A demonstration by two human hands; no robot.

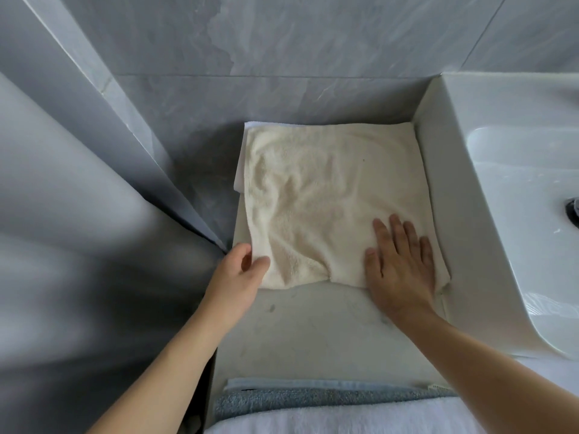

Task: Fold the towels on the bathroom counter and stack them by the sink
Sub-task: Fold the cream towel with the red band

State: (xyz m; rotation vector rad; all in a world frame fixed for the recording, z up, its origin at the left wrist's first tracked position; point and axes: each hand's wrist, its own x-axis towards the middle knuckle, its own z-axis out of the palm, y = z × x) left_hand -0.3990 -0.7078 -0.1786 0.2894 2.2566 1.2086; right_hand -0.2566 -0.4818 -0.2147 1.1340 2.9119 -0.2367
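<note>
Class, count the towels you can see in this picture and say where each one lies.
5: cream towel beside the sink; white towel beneath it; light blue towel, grey-blue towel and white bottom towel at the near edge. More may be hidden.

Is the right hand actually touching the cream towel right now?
Touching. The head view shows the right hand lying flat, fingers straight, on the cream towel's near right corner, with no gap visible.

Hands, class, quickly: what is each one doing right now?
Left hand: pinches the near left corner of the cream towel.
Right hand: open, fingers flat, pressing on the towel's near right part.
</note>
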